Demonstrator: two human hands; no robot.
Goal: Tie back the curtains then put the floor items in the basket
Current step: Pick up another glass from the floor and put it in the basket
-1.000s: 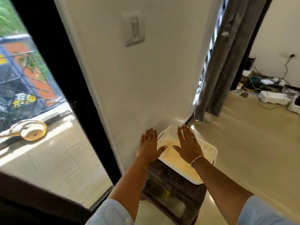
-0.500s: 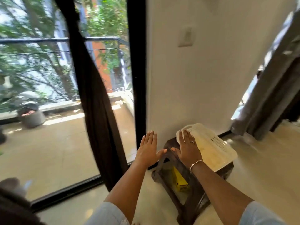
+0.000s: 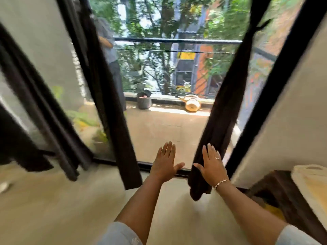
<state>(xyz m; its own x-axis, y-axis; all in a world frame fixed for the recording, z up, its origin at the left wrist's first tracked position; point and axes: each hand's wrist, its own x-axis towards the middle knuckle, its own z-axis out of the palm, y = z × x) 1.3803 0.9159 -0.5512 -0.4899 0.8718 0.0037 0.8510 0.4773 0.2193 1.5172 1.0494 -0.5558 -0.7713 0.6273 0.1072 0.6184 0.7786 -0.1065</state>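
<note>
Beside the glass door (image 3: 164, 121), the near-vertical right curtain (image 3: 224, 112) is apparently touched by the flat-open right hand (image 3: 211, 167); the left hand (image 3: 164, 162) is empty, splayed.

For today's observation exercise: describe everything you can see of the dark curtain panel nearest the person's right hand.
The right curtain panel is dark brown, soft-looking fabric, gathered into a narrow bunched strip. It slants from upper right down toward the middle, in front of the glass door, its ragged lower end hanging just above the pale floor. The right hand, open and flat with a ring and bracelet, lies over its lower part; whether they touch is unclear.
</note>
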